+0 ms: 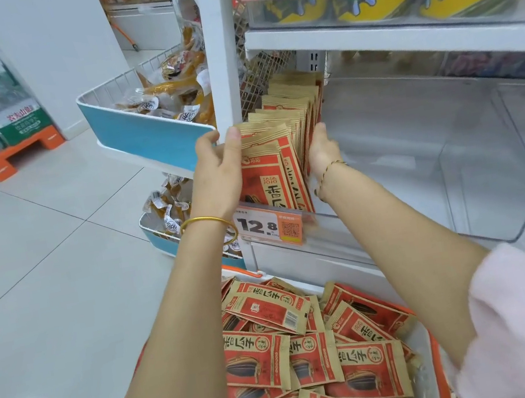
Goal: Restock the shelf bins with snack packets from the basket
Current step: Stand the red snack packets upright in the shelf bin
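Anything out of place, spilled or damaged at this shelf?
Nothing stands out. The row of packets stands upright in the clear bin, held between the left hand and the right hand. The spare packets lie jumbled in the basket, none visibly torn, none on the floor.

Right hand (322, 150) fingertips hidden behind packets (263, 171), basket (438, 367) cropped below

Our forearms reach forward, our left hand (217, 168) pinches the sunflower seed packets (268, 177), thumb in front, our right hand (322, 150) flat against their right side
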